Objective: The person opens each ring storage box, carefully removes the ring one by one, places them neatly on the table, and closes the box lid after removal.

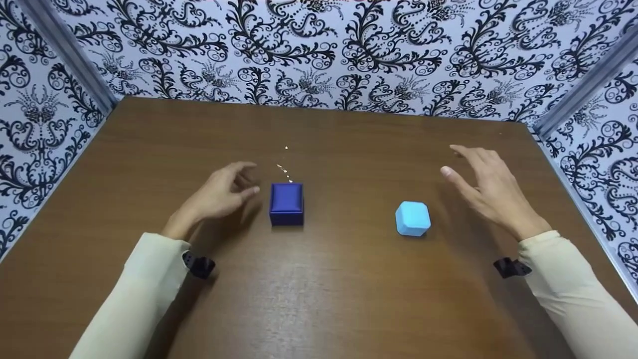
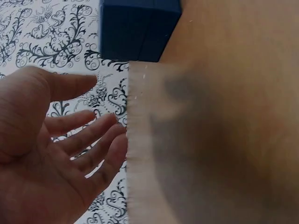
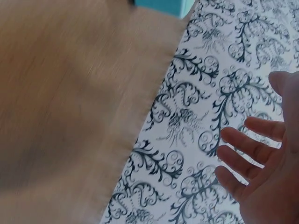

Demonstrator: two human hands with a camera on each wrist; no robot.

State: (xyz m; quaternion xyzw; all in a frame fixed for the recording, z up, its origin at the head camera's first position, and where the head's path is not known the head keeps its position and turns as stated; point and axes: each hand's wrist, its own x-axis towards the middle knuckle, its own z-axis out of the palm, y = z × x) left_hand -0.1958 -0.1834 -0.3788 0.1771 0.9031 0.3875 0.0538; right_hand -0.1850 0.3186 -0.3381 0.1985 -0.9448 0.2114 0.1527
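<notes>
No readable text, label, brand, number or sign is observed on the dark blue box (image 1: 286,204) or the cube (image 1: 413,218) right of it.

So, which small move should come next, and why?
Perhaps move the left hand rightward to grip the dark blue jewelry box: this hand is empty, close to the box's left side, and nothing stands between them.

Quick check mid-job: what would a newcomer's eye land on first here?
Probably the light-blue cube, bright against the brown table, just inward of the right hand. Next, the dark-blue box beside the left hand, with tiny bright specks beyond it. The black-and-white patterned wall behind also stands out.
</notes>
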